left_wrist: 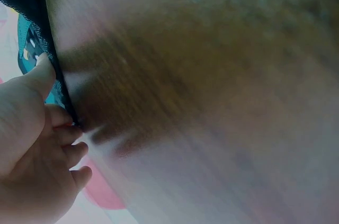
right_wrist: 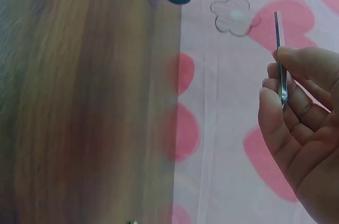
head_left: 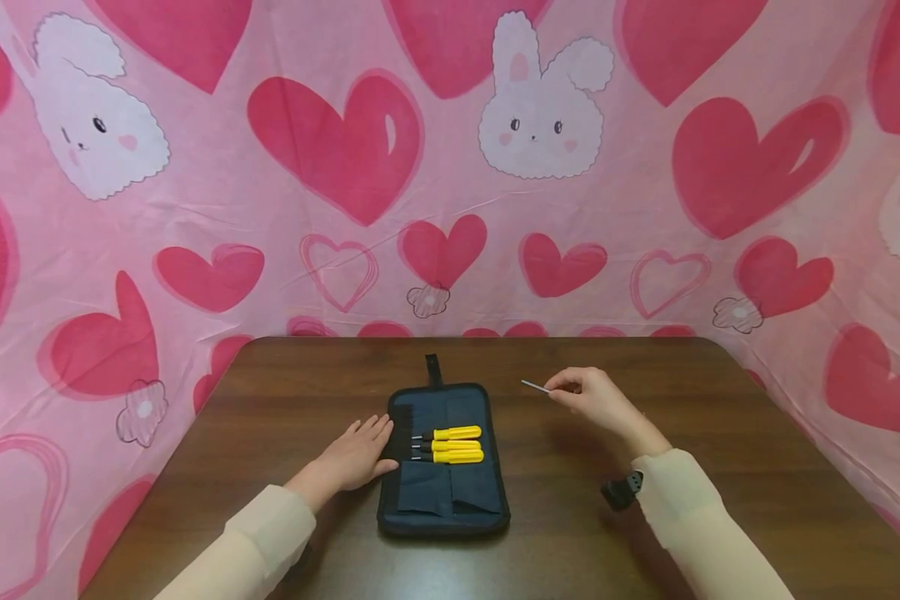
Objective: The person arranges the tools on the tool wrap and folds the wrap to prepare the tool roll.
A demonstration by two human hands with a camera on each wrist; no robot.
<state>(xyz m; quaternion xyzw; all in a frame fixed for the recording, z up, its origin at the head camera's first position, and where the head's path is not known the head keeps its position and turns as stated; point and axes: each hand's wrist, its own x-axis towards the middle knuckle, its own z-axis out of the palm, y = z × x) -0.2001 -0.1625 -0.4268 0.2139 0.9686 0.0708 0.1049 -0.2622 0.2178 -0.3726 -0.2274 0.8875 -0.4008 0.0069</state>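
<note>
A dark blue tool pouch (head_left: 444, 525) with black edging lies unfolded on the table. Several yellow-handled screwdrivers (head_left: 457, 446) lie side by side across its middle, their shafts pointing left. My left hand (head_left: 356, 454) rests on the pouch's left edge with fingers extended; in the left wrist view the thumb and fingertips touch the black border (left_wrist: 62, 83). To the right of the pouch, above the table, my right hand (head_left: 588, 398) pinches a thin metal hex key (right_wrist: 280, 38) between thumb and fingers. Its free end points left toward the pouch in the head view.
The brown wooden table (head_left: 555, 533) runs back to a pink cloth (head_left: 450, 192) printed with hearts and rabbits. A black strap (head_left: 433, 371) sticks out from the pouch's far edge. A small black device (head_left: 621, 492) hangs at the right wrist.
</note>
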